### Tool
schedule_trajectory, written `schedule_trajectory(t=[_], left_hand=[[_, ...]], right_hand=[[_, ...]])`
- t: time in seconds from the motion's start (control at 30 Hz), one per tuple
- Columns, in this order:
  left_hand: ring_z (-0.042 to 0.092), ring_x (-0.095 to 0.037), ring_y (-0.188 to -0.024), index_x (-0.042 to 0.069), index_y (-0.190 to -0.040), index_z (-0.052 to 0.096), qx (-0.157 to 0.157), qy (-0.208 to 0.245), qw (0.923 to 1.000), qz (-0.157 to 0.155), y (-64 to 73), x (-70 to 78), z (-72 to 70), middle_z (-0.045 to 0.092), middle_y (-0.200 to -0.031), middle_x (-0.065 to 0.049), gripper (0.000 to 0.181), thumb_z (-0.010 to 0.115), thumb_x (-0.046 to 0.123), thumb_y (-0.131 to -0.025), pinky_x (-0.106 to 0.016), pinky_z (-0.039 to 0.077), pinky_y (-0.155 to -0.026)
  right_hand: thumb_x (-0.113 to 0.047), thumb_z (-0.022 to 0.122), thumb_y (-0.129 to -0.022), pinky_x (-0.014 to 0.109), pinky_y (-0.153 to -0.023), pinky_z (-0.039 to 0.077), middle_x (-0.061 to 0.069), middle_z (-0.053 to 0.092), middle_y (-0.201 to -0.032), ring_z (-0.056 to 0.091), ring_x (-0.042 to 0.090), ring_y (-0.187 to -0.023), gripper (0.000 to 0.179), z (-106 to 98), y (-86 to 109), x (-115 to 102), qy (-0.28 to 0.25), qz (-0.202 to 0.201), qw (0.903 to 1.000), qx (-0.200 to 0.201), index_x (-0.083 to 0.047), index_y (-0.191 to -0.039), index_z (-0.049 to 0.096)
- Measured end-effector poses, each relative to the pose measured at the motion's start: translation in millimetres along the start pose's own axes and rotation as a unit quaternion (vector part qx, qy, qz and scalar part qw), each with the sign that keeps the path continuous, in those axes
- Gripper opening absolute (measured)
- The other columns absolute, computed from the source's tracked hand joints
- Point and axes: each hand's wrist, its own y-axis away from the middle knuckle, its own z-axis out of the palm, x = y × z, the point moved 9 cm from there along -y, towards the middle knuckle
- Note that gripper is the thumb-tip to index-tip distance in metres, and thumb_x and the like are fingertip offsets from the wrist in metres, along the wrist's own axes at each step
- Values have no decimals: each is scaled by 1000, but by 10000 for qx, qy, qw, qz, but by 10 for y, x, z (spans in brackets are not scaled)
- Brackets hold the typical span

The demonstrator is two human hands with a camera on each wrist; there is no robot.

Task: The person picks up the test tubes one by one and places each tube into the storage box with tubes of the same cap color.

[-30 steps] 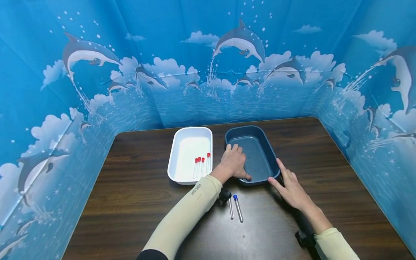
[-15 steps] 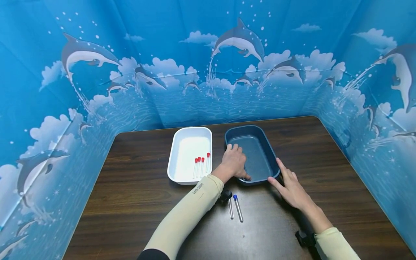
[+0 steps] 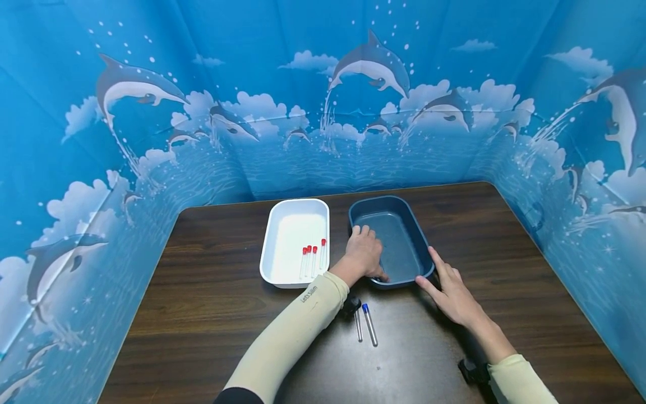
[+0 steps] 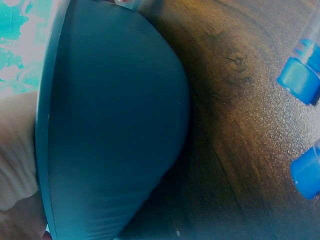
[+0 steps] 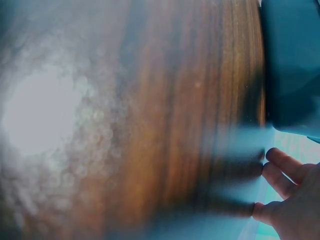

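Note:
My left hand [image 3: 362, 249] reaches over the left rim of the dark blue tray [image 3: 404, 241], its thumb low near the front end. Whatever lies beneath that palm is hidden, so I cannot tell if it holds anything. In the left wrist view, part of the hand [image 4: 17, 165] shows beyond the tray's wall [image 4: 115, 115]. At the tray's near right corner, my right hand [image 3: 451, 292] touches the outer wall with extended fingers. Two clear tubes with blue caps [image 3: 370, 324] lie on the table in front; one cap is hidden in the head view by the left wrist camera.
Left of the dark tray stands a white tray [image 3: 287, 224], holding several red-capped tubes [image 3: 314, 258] near its right side. Both trays sit by the far edge of the brown wooden table [image 3: 202, 303]. A blue dolphin curtain [image 3: 282, 73] hangs behind and at the sides.

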Motion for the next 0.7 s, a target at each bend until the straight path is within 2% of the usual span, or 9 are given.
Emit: schedule_trajectory(t=[0.27,0.7], left_hand=[[38,-20,-100,20,-113,66,41,-95,9999,-20,4,3,5,54,-107,-1,89,57,91,-61,-38,28,-84],[37,-19,-97,19,-116,64,130,23,9999,-20,9,-4,-18,53,-106,-1,91,56,91,-62,-36,28,-81]], right_hand=[[-49,51,-100,66,-89,36,27,24,-155,34,46,-124,81,3,-1,0,-10,20,10000,21,-25,-159,1],[-51,50,-99,67,-90,36,26,22,-156,33,46,-125,82,10,-12,25,-15,104,9999,-48,-29,-159,-1]])
